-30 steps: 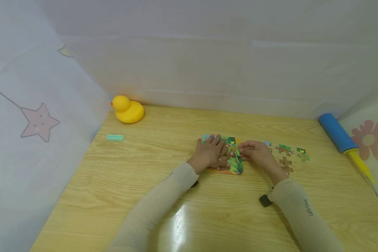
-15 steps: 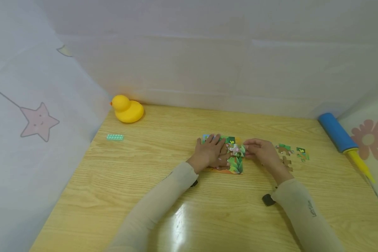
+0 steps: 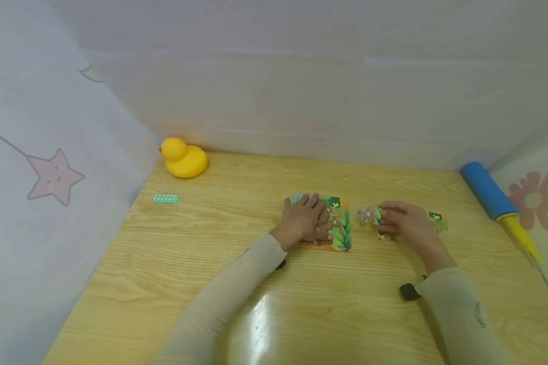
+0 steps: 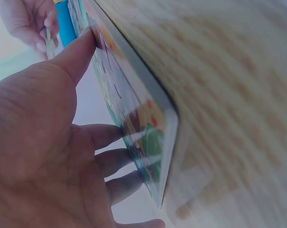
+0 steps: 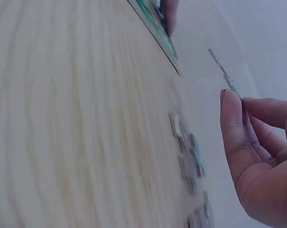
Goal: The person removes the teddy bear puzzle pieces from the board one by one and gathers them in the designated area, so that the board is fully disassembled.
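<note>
My left hand (image 3: 300, 223) rests with spread, straight fingers on a colourful jigsaw puzzle board (image 3: 344, 228), covering much of its left part. In the left wrist view, the thumb (image 4: 79, 54) and fingertips touch the board's face. To the right of the board, my right hand (image 3: 408, 228) pinches a jigsaw piece (image 3: 369, 215) with brown, pink and green print. The right wrist view shows this piece (image 5: 224, 73) edge-on between thumb and fingers, raised off the table. A small part of another loose piece (image 3: 381, 235) shows below the right fingers.
A loose piece with a yellow bird (image 3: 436, 221) lies right of my right hand. A yellow rubber duck (image 3: 184, 159) and a small teal studded strip (image 3: 166, 198) are at the left. A blue and yellow hand pump (image 3: 489, 191) lies along the right side, near the cloth wall.
My right hand has lifted the jigsaw piece off the board's right edge and carried it to the right, over the loose pieces. My left hand has stayed on the board.
</note>
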`<action>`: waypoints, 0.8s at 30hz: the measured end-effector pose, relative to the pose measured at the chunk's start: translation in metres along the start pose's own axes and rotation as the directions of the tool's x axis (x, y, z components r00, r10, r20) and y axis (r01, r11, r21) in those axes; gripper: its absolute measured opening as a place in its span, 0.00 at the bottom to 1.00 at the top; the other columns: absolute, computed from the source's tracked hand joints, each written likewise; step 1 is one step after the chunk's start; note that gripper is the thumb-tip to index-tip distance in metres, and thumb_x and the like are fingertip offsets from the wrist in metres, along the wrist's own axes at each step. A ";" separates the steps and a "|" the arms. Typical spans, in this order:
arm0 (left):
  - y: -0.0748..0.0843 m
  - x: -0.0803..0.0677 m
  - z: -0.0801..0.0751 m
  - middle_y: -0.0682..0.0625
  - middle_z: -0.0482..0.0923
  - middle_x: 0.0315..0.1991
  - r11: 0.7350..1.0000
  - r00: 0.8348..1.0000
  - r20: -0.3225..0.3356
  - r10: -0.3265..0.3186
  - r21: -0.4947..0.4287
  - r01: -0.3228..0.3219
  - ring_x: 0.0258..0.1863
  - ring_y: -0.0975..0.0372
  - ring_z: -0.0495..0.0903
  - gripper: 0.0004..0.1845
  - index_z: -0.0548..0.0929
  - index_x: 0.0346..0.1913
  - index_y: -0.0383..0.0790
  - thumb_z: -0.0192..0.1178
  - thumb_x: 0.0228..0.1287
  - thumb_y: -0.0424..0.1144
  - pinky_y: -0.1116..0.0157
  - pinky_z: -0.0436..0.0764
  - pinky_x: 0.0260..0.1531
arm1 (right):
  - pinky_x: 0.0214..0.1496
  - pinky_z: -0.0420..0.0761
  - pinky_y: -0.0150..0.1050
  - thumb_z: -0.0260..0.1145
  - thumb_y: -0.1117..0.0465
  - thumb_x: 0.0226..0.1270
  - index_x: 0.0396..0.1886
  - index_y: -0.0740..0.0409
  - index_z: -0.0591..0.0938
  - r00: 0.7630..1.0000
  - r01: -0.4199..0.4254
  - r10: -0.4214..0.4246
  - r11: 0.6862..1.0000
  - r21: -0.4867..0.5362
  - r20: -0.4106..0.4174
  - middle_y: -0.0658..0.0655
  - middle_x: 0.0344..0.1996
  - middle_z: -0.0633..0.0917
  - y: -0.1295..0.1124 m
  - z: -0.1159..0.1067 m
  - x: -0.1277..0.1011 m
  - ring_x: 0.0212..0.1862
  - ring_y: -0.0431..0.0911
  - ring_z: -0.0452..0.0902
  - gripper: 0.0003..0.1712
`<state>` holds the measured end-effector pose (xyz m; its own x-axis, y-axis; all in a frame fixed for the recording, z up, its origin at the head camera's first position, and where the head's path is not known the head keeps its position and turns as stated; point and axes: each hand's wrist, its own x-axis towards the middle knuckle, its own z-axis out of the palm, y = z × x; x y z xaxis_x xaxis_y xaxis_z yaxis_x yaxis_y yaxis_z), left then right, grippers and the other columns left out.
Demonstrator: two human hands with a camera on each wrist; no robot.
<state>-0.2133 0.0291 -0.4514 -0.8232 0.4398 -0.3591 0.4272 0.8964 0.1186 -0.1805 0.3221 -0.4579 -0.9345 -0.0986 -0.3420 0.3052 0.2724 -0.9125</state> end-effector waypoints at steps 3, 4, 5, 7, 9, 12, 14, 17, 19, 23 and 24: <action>0.000 0.000 -0.001 0.56 0.39 0.85 1.000 1.000 -0.003 -0.001 0.006 0.001 0.84 0.58 0.41 0.52 0.48 0.83 0.59 0.54 0.62 0.75 0.37 0.51 0.77 | 0.49 0.87 0.34 0.61 0.52 0.77 0.72 0.64 0.68 1.000 0.017 -0.016 0.996 0.092 -0.013 0.43 0.46 0.84 0.002 -0.013 -0.007 0.44 0.37 0.86 0.32; 0.000 0.000 -0.001 0.56 0.39 0.85 1.000 1.000 -0.005 -0.001 0.007 0.001 0.84 0.58 0.41 0.52 0.48 0.83 0.59 0.54 0.62 0.75 0.37 0.51 0.77 | 0.49 0.87 0.34 0.62 0.53 0.77 0.71 0.63 0.69 1.000 0.016 -0.014 0.993 0.116 -0.019 0.42 0.44 0.85 0.002 -0.017 -0.011 0.43 0.37 0.86 0.31; 0.000 0.000 -0.001 0.56 0.39 0.85 1.000 1.000 -0.006 0.000 0.008 0.000 0.84 0.57 0.41 0.52 0.48 0.83 0.59 0.54 0.62 0.75 0.37 0.51 0.77 | 0.48 0.87 0.34 0.63 0.53 0.76 0.70 0.62 0.70 1.000 0.018 -0.015 0.991 0.135 -0.025 0.41 0.44 0.85 0.002 -0.021 -0.014 0.43 0.37 0.86 0.30; 0.000 0.000 -0.001 0.56 0.39 0.85 1.000 1.000 -0.004 -0.001 0.008 0.001 0.84 0.57 0.41 0.52 0.48 0.83 0.59 0.54 0.62 0.75 0.36 0.51 0.77 | 0.48 0.87 0.34 0.64 0.53 0.75 0.68 0.60 0.73 0.999 0.028 -0.021 0.986 0.167 -0.045 0.41 0.43 0.85 0.004 -0.028 -0.020 0.42 0.37 0.86 0.28; 0.001 -0.001 -0.001 0.56 0.39 0.85 1.000 1.000 -0.003 0.000 0.007 0.000 0.84 0.57 0.41 0.52 0.48 0.83 0.58 0.54 0.63 0.75 0.36 0.50 0.77 | 0.46 0.88 0.34 0.65 0.54 0.74 0.65 0.57 0.76 0.998 0.034 -0.021 0.980 0.195 -0.067 0.42 0.41 0.86 0.007 -0.035 -0.025 0.41 0.37 0.86 0.24; 0.001 -0.002 -0.002 0.56 0.39 0.85 1.000 1.000 0.002 -0.001 0.009 0.001 0.84 0.57 0.42 0.51 0.48 0.83 0.58 0.54 0.63 0.74 0.36 0.50 0.77 | 0.44 0.88 0.34 0.65 0.55 0.74 0.63 0.55 0.78 0.996 0.045 -0.027 0.978 0.205 -0.091 0.43 0.38 0.87 0.014 -0.046 -0.029 0.38 0.37 0.86 0.21; 0.001 -0.003 -0.003 0.56 0.40 0.84 1.000 1.000 0.003 -0.003 0.009 0.003 0.84 0.57 0.42 0.51 0.48 0.83 0.58 0.54 0.64 0.74 0.37 0.50 0.77 | 0.43 0.88 0.34 0.65 0.56 0.74 0.61 0.52 0.80 0.994 0.047 -0.025 0.974 0.223 -0.102 0.43 0.38 0.86 0.018 -0.053 -0.031 0.38 0.37 0.85 0.18; 0.002 -0.004 -0.003 0.56 0.39 0.84 1.000 1.000 0.006 -0.010 0.013 0.010 0.84 0.57 0.42 0.51 0.48 0.83 0.59 0.54 0.63 0.74 0.37 0.50 0.77 | 0.43 0.88 0.35 0.64 0.59 0.75 0.57 0.50 0.83 0.994 0.051 -0.023 0.961 0.271 -0.106 0.42 0.40 0.86 0.024 -0.062 -0.035 0.38 0.38 0.85 0.14; 0.002 -0.004 -0.003 0.56 0.39 0.85 1.000 1.000 0.008 -0.013 0.014 0.013 0.84 0.57 0.42 0.51 0.47 0.83 0.59 0.55 0.63 0.74 0.37 0.50 0.77 | 0.42 0.88 0.35 0.64 0.62 0.74 0.54 0.48 0.86 0.994 0.056 -0.024 0.947 0.315 -0.105 0.42 0.41 0.86 0.027 -0.068 -0.037 0.38 0.38 0.85 0.13; 0.002 -0.004 -0.003 0.56 0.38 0.85 1.000 1.000 0.014 -0.017 0.023 0.017 0.84 0.57 0.42 0.52 0.46 0.83 0.60 0.54 0.63 0.75 0.37 0.50 0.77 | 0.41 0.88 0.34 0.64 0.64 0.74 0.50 0.48 0.88 0.995 0.054 -0.020 0.926 0.375 -0.093 0.42 0.41 0.86 0.031 -0.077 -0.043 0.38 0.38 0.85 0.12; 0.002 -0.004 -0.004 0.56 0.38 0.85 1.000 1.000 0.015 -0.018 0.024 0.018 0.84 0.57 0.42 0.52 0.46 0.83 0.60 0.54 0.63 0.75 0.37 0.50 0.77 | 0.41 0.88 0.34 0.64 0.64 0.74 0.50 0.48 0.89 0.996 0.052 -0.019 0.923 0.381 -0.090 0.42 0.41 0.86 0.033 -0.079 -0.044 0.37 0.38 0.85 0.12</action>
<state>-0.2101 0.0295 -0.4461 -0.8251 0.4227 -0.3750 0.4216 0.9024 0.0896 -0.1439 0.4112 -0.4547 -0.9528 -0.0172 -0.3031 0.3030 -0.1179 -0.9457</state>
